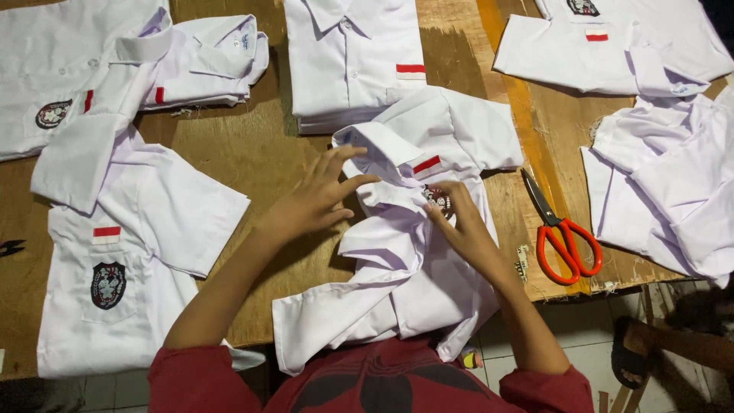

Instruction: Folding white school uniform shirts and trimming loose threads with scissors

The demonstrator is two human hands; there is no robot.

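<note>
two hands [317,199] on white shirt [405,268]

shirt badge [437,199] part-hidden by fingers [443,218], blurred

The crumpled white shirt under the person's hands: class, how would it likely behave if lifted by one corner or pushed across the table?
The white shirt is probably floppy: it lies in soft folds, one edge drooping over the wooden table. It looks thin and light, so pushing would likely bunch it rather than slide it. The left hand and right hand press it flat, which suggests it won't hold shape alone.
</note>
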